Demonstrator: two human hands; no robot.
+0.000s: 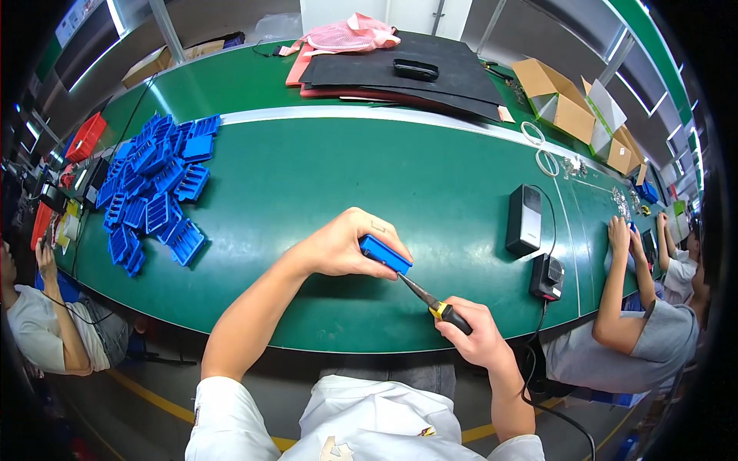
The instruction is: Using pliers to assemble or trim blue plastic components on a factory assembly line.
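Observation:
My left hand (350,244) is closed round a blue plastic part (384,253), a small slotted housing, held just above the green table. My right hand (475,332) grips a pair of needle-nose pliers (424,295) with black and yellow handles. The long grey jaws point up and left, and their tip meets the near right end of the blue part. Whether the tip only touches the part or pinches something in it, I cannot tell. To the left lies a heap of similar blue plastic parts (157,165).
On the green table (369,177), a black and silver box (524,220) and a corded black adapter (547,276) stand to the right. Black sheets (407,73) and a pink mesh bag (350,34) lie at the back. Open cartons (561,100) stand far right. Other people sit on both sides.

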